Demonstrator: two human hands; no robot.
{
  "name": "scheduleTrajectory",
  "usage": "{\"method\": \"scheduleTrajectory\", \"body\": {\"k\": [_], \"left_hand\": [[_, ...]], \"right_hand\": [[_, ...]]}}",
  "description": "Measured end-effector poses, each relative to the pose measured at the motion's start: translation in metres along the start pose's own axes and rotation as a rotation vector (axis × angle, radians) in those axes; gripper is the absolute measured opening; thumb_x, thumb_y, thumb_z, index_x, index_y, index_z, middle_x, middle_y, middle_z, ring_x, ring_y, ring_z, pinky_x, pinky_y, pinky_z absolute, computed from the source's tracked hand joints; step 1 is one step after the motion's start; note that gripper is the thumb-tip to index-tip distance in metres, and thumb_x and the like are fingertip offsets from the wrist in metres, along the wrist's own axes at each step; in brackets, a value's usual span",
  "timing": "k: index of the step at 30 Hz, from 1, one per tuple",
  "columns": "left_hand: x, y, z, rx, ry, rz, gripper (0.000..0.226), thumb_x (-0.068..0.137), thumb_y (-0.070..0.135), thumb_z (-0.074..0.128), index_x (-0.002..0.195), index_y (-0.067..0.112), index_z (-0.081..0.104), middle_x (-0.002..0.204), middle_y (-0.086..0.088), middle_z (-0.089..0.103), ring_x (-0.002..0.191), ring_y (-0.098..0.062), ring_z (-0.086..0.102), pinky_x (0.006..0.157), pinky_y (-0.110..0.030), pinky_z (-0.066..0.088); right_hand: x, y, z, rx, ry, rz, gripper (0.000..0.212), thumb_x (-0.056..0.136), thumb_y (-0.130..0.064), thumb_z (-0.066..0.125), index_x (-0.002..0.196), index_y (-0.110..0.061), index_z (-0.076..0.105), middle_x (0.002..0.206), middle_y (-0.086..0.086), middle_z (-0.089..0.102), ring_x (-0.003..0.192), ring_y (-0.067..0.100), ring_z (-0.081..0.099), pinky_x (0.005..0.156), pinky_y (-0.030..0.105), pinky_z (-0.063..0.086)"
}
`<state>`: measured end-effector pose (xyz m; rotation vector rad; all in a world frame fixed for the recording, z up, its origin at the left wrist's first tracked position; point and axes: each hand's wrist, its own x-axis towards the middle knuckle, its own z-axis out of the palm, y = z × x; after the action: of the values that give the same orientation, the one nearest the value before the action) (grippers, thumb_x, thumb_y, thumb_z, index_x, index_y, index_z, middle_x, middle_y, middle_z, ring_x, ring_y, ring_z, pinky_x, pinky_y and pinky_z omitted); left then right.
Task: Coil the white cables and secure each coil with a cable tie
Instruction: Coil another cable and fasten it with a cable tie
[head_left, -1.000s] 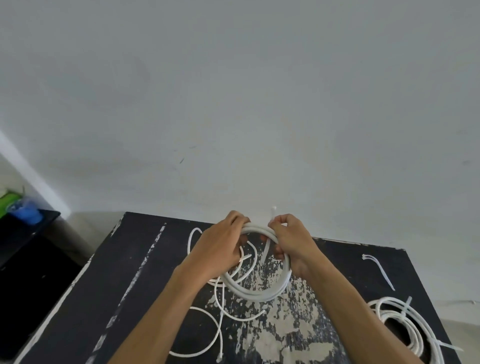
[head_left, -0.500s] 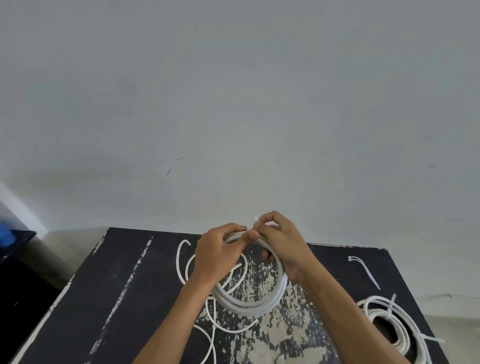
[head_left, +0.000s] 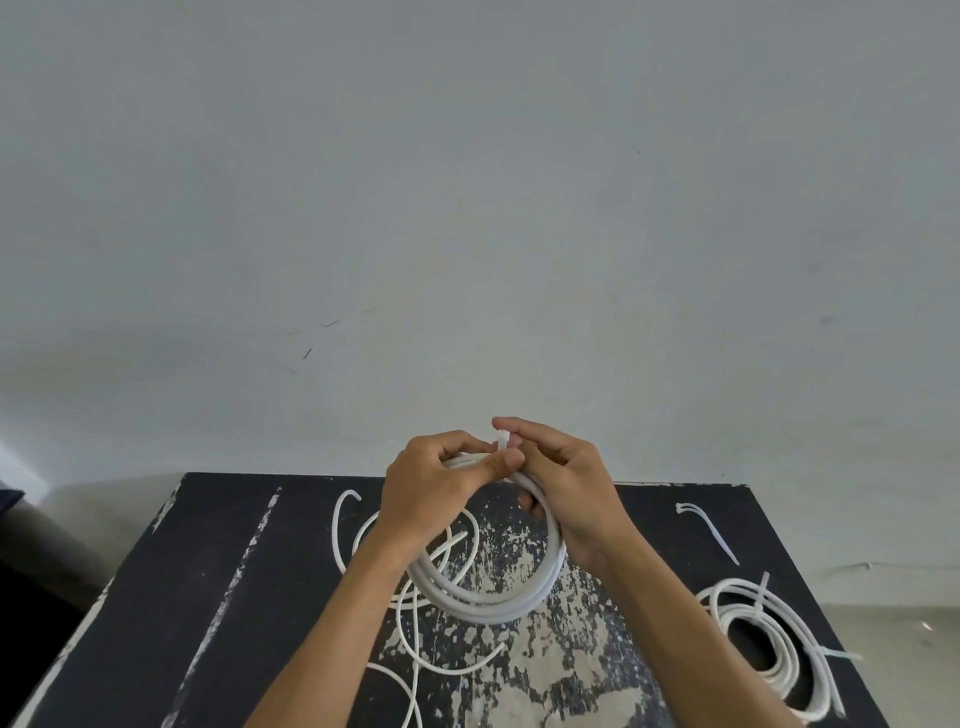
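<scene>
Nearest the viewer, loose white cable (head_left: 415, 644) trails in open loops over the worn black table (head_left: 218, 597), running off the near edge. At the near right lies a finished coil (head_left: 769, 649), flat on the table with 2 tie tails sticking out from it — well apart from both hands.

Further in, above the middle of the table, hangs the coil in hand (head_left: 493, 597), several turns of white cable gathered into 1 ring. Its near arc sags free below the wrists; its far arc passes up into both hands. The left hand (head_left: 431, 488) is wrapped around the top of the ring from the left, fingers curled over the bundle and the thumb (head_left: 498, 462) stretched rightward across it. The right hand (head_left: 561, 483) closes on the same stretch from the right, with the cable running under its palm and its fingers curled behind the turns.

Between the 2 hands, at the top of the ring, a cable tie (head_left: 503, 441) stands upright, its short white end poking above the knuckles; the right forefinger and the left thumb tip press on it from either side.

Farther right, spare cable ties (head_left: 706, 530) lie on the table near its far edge. Beyond is a plain grey wall (head_left: 467, 208).
</scene>
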<state>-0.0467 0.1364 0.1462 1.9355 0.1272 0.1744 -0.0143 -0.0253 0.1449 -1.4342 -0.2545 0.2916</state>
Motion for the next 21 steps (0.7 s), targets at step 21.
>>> {"method": "scheduleTrajectory", "body": {"k": [21], "left_hand": [[0.002,-0.014,0.001,-0.029,0.03,0.082,0.038,0.07,0.08,0.067,0.091,0.049,0.074,0.08,0.01,0.076,0.078,-0.017,0.072,0.079,-0.049,0.058]], "right_hand": [[0.008,0.004,-0.006,0.056,-0.013,0.053,0.018,0.096,-0.037,0.066,0.102,-0.021,0.072,0.084,0.016,0.073,0.049,0.02,0.055,0.043,0.026,0.045]]}}
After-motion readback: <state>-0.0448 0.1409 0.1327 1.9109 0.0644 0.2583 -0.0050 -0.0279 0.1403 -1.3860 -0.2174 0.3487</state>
